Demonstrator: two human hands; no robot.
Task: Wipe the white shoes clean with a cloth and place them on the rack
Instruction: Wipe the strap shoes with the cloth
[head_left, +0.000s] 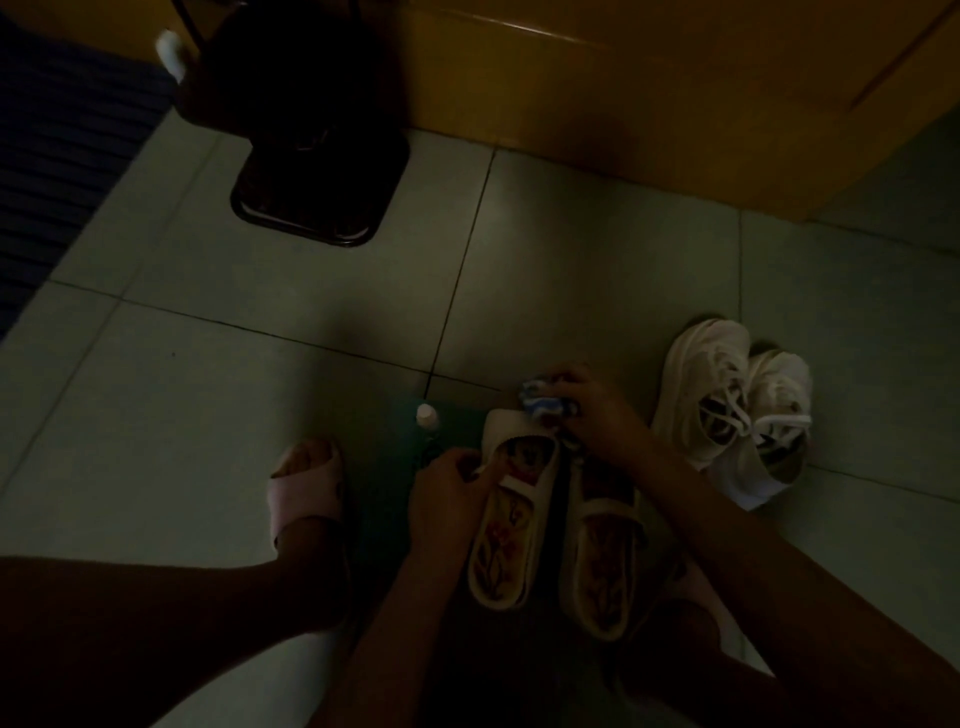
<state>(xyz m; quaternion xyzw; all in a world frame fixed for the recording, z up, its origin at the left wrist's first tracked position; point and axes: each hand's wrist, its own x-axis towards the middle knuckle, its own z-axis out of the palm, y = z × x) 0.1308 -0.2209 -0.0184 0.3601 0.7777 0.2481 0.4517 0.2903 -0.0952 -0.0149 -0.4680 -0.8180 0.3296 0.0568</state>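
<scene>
Two white strap shoes with patterned insoles lie side by side on the floor in front of me. My left hand (447, 488) grips the side of the left shoe (511, 512) near its toe. My right hand (597, 410) is closed on a crumpled blue-and-white cloth (543, 400) pressed against that shoe's toe. The right shoe (605, 561) lies untouched beside it, partly under my right forearm. A pair of white lace-up sneakers (732, 410) stands to the right on the tiles. The room is dim.
A small white-capped bottle (427, 415) stands just left of the shoes. A dark metal rack or stand (311, 208) sits at the back left against an orange wooden door (623, 78). My foot in a pink slide (306, 483) is at left. A dark striped mat (62, 156) lies far left.
</scene>
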